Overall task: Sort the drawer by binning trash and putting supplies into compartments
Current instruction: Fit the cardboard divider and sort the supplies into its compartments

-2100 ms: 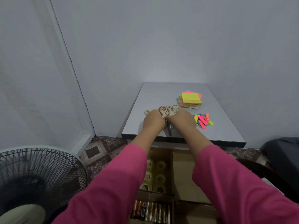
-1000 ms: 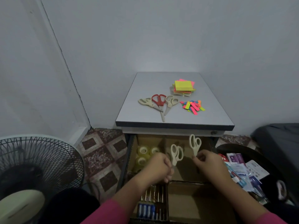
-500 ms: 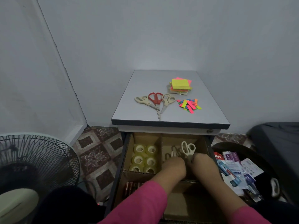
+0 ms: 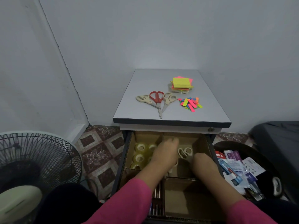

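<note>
Both hands are low in the drawer (image 4: 127, 152) at centre frame, settling cream scissors (image 4: 184, 153) into the back middle compartment. The left hand (image 4: 165, 153) lies flat, fingers apart; the right hand (image 4: 204, 161) grip I cannot tell. Next, likely fetching the three scissors (image 4: 156, 101) from the worktop (image 4: 210, 110).

Pale grey walls (image 4: 161, 29) meet in a corner at the left. The floor (image 4: 100, 152) is tiled in a brown and cream diamond pattern. A black-grilled fan (image 4: 37, 160) stands at lower left, and dark furniture (image 4: 278, 143) sits at right. Light is dim.
</note>
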`<state>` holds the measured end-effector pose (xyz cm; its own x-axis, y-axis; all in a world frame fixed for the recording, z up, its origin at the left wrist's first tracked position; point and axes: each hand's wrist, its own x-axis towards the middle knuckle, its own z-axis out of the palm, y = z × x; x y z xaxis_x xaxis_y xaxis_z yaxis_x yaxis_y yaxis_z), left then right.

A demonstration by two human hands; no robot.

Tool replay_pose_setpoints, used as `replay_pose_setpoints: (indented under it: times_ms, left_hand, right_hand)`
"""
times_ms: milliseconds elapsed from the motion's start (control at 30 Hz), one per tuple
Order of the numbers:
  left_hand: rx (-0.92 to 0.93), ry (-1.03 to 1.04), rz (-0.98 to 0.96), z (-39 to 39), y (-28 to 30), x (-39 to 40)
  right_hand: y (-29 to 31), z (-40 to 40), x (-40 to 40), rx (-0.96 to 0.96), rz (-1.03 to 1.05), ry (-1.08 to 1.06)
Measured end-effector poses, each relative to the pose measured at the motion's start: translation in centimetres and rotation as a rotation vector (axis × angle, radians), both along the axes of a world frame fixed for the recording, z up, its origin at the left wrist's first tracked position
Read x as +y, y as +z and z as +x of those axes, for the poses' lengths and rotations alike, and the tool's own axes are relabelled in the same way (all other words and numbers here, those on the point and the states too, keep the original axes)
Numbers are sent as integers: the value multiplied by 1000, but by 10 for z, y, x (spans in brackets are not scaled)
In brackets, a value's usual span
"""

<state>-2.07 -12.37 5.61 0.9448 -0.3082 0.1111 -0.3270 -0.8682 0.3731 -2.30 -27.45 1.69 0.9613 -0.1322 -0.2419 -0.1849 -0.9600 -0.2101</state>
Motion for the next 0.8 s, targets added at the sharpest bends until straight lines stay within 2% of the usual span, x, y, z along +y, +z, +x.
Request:
replay_pose_setpoints:
  times_ms: [67, 200, 367, 567, 800]
  left_hand:
    - [-104, 15, -230, 4, -13, 20]
    - [15, 142, -507, 11, -34, 38]
    - [-60, 67, -421, 12, -38, 37]
    - [-74, 66, -435, 14, -39, 37]
    - [-81, 70, -438, 14, -40, 37]
  right_hand:
    - [-2, 2, -1, 1, -15, 24]
    - [-4, 10, 1, 11, -99, 122]
    - [-1, 19, 4, -8, -68, 170]
    - [-1, 26, 6, 56, -59, 312]
    - [-12, 29, 4, 46, -49, 343]
